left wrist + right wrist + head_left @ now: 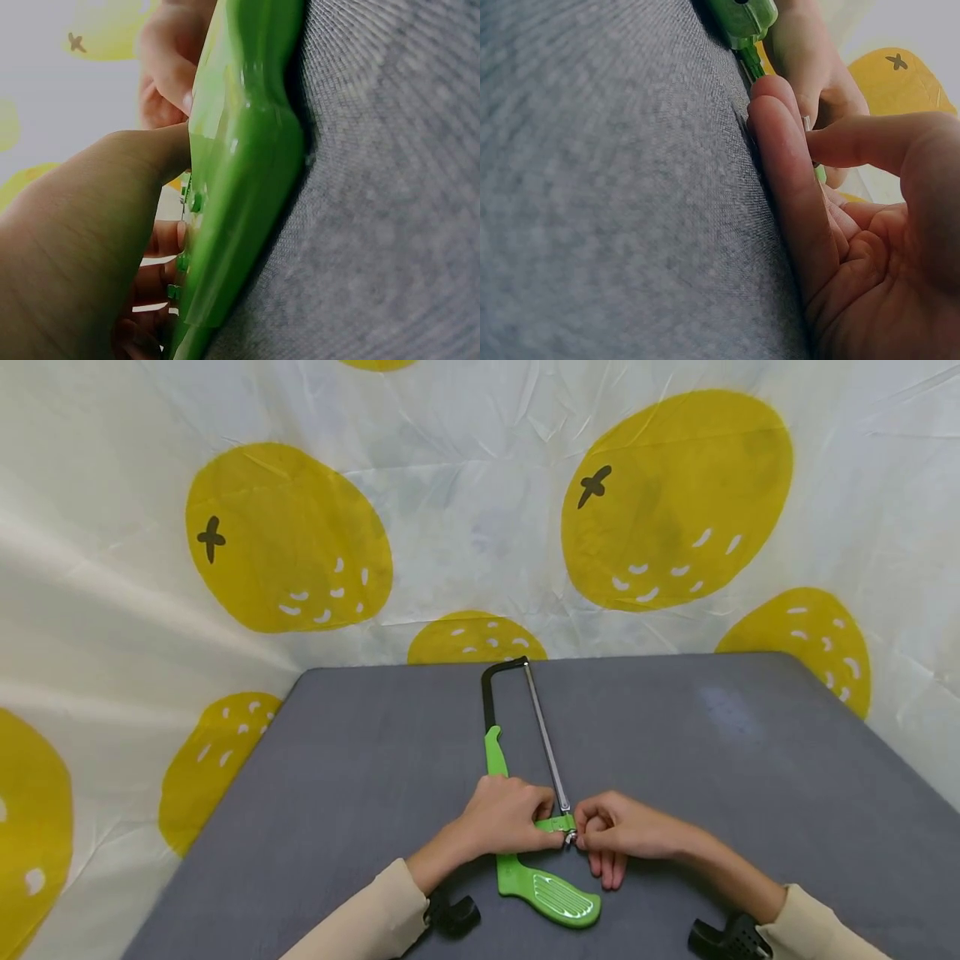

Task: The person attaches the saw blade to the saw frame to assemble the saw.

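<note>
A hacksaw [495,752] with a green handle and a black front bow lies on the grey table, its bow pointing away from me. Its silver blade [546,735] runs along the right side. My left hand [504,814] grips the green frame above the handle, thumb and fingers around the short green arm at the blade's near end. At that end sits a small metal wing nut [571,838], which my right hand [626,827] pinches between thumb and forefinger. In the right wrist view the other fingers [791,165] extend along the tabletop; the fingertips partly hide the nut.
The grey tabletop [375,735] reaches back to a white cloth [480,527] printed with yellow fruit shapes, which also hangs at both sides. Black wrist devices [453,917] sit low beside both sleeves.
</note>
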The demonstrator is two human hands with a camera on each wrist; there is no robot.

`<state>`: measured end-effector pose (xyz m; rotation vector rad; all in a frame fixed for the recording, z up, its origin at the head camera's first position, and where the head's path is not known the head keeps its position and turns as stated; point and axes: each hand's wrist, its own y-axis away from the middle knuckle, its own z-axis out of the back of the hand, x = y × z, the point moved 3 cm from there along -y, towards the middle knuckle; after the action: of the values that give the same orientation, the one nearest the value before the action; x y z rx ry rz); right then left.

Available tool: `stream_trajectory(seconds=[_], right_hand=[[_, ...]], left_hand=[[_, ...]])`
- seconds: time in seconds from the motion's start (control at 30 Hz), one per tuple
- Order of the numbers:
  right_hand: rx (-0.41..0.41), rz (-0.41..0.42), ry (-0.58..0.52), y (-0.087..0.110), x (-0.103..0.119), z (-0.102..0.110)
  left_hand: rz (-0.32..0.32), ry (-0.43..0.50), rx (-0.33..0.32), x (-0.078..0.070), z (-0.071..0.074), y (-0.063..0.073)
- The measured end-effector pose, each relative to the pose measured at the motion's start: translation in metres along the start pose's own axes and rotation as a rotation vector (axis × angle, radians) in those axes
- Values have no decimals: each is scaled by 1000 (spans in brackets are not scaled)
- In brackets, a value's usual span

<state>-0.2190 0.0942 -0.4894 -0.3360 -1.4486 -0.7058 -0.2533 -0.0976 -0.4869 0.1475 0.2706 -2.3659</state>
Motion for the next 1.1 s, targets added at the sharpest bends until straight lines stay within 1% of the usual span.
stream_trajectory(seconds=[0.27,0.5,0.83,1.0,1.1], right_hand=[[20,3,-30,-1,-3,0],[13,-11,-39,-1,-3,-1],[1,-20,-30,-2,-2,-2],[4,-13,-7,-2,-1,-2],[4,-21,-14,-1,-1,-2]], left_hand=[[-1,-3,1,1,-3,0],[-4,-1,-4,1,-3,0],[-2,-5,-8,1,-3,0],[0,-1,-1,1,-1,0],[-1,4,3,1,-1,1]])
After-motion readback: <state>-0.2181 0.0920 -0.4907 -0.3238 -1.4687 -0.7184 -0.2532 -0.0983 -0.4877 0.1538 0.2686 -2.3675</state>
